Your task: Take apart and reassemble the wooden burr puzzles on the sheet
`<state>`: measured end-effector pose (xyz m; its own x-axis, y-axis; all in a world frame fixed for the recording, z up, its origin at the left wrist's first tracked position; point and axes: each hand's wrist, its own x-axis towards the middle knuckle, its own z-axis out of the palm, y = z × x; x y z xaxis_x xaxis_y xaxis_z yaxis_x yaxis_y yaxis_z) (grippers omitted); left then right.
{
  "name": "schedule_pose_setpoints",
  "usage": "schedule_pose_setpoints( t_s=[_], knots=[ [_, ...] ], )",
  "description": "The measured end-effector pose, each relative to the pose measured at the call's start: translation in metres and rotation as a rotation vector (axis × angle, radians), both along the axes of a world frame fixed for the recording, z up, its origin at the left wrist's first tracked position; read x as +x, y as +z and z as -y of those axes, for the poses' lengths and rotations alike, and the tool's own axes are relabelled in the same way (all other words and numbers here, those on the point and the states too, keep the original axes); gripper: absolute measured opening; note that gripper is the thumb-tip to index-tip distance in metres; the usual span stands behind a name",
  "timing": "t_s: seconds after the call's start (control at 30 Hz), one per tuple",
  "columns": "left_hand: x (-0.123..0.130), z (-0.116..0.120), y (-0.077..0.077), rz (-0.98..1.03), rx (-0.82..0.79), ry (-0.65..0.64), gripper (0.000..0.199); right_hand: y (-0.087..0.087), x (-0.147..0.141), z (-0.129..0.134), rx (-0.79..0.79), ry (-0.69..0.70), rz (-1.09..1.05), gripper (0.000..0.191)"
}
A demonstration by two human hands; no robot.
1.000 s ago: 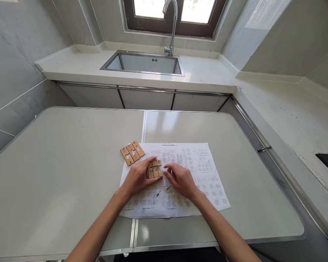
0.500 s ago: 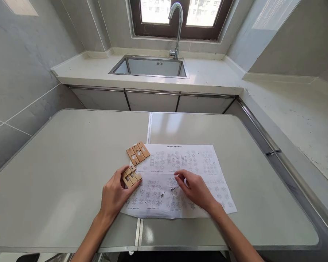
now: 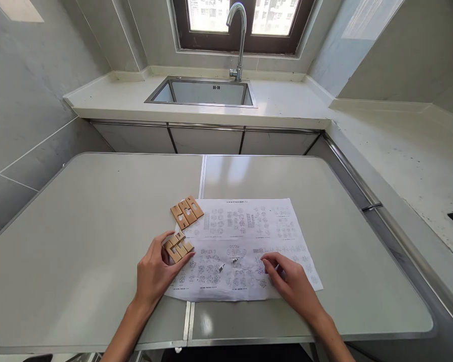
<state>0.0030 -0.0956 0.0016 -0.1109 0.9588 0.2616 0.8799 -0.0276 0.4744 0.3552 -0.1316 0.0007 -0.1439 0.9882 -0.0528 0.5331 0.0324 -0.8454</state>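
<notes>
My left hand (image 3: pixel 156 269) has its thumb and fingers around a group of light wooden blocks (image 3: pixel 178 248), one marked 3, at the left edge of a printed paper sheet (image 3: pixel 245 241). Just above them lie flat wooden pieces (image 3: pixel 186 212) with cut-out holes and the numbers 1 and 2, partly on the sheet's upper left corner. My right hand (image 3: pixel 287 274) hovers over or rests on the right part of the sheet, fingers curled together; whether anything is between the fingertips is hidden. Two small dark-and-white bits (image 3: pixel 221 268) lie on the sheet between my hands.
The folding table (image 3: pixel 98 221) has a metal seam down its middle. Beyond it are a counter (image 3: pixel 283 103), a sink (image 3: pixel 207 93) and a faucet (image 3: pixel 242 45) below a window. Another counter (image 3: pixel 407 146) runs along the right side.
My right hand has moved right across the sheet, away from the small bits. My left hand stays around the wooden blocks. The whole view has shifted slightly.
</notes>
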Motion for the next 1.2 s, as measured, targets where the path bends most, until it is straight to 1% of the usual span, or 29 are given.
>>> schedule_pose_setpoints(
  t_s=[0.07, 0.13, 0.23, 0.3, 0.4, 0.53, 0.63, 0.73, 0.93, 1.2],
  knots=[
    [-0.001, 0.000, 0.006, 0.104, -0.007, 0.035, 0.067, -0.003, 0.001, 0.004, -0.007, -0.024, -0.022, 0.029],
    [-0.006, -0.002, 0.010, 0.211, -0.019, 0.081, 0.057, -0.005, 0.002, 0.009, -0.014, -0.053, -0.049, 0.029],
    [-0.019, -0.009, 0.011, 0.316, -0.039, 0.135, 0.045, -0.008, 0.003, 0.017, -0.019, -0.113, -0.088, 0.030],
    [-0.028, -0.016, 0.010, 0.342, -0.057, 0.167, 0.042, -0.009, 0.003, 0.022, -0.025, -0.143, -0.110, 0.030],
    [-0.037, -0.031, 0.007, 0.343, -0.088, 0.160, 0.040, -0.012, 0.002, 0.026, -0.035, -0.162, -0.138, 0.032],
    [-0.043, -0.051, 0.004, 0.364, -0.101, 0.115, 0.039, -0.015, 0.000, 0.028, -0.053, -0.192, -0.162, 0.034],
    [-0.045, -0.059, 0.001, 0.379, -0.106, 0.118, 0.039, -0.017, 0.000, 0.028, -0.062, -0.209, -0.166, 0.034],
    [-0.045, -0.058, 0.000, 0.386, -0.111, 0.119, 0.038, -0.018, 0.000, 0.027, -0.052, -0.219, -0.160, 0.034],
    [-0.043, -0.051, 0.002, 0.372, -0.128, 0.073, 0.036, -0.020, 0.000, 0.027, -0.068, -0.258, -0.151, 0.034],
    [-0.044, -0.051, 0.000, 0.376, -0.132, 0.062, 0.037, -0.014, -0.003, 0.029, -0.065, -0.287, -0.084, 0.036]
  ],
)
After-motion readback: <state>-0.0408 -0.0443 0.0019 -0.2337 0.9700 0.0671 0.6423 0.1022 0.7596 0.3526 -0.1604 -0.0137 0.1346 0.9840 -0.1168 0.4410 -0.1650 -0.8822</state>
